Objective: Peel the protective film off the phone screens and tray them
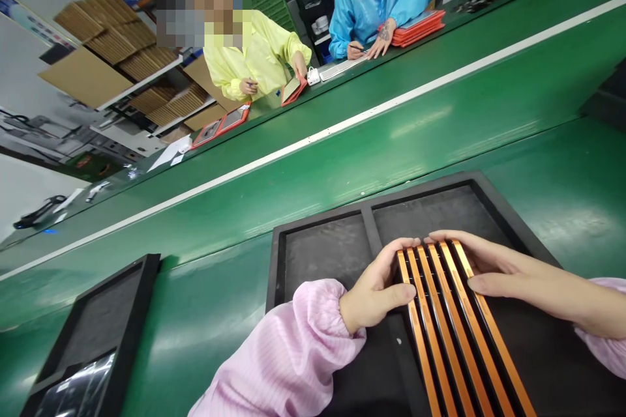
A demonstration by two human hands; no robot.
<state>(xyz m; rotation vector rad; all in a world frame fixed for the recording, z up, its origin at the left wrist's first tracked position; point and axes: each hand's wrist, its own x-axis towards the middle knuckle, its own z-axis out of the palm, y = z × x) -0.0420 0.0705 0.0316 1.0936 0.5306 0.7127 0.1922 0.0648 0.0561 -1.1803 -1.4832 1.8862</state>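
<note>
Several long orange-edged strips [454, 332] lie side by side, running from the middle of a black foam tray [323, 228] down to the bottom edge. My left hand [379, 283], in a pink sleeve, grips their left side near the top, thumb laid across the first strip. My right hand [499, 270] holds the right side, fingers curled over the far ends and thumb pressed on the top face. Together the two hands clasp the bundle over the tray's right compartment.
A second black tray [98, 332] lies at the lower left on the green bench [205, 313]. Beyond runs a green conveyor belt [391, 137] with a white stripe. Two people sit across it, handling red-framed tablets [420, 27]. Cardboard stacks [122, 39] fill shelves behind.
</note>
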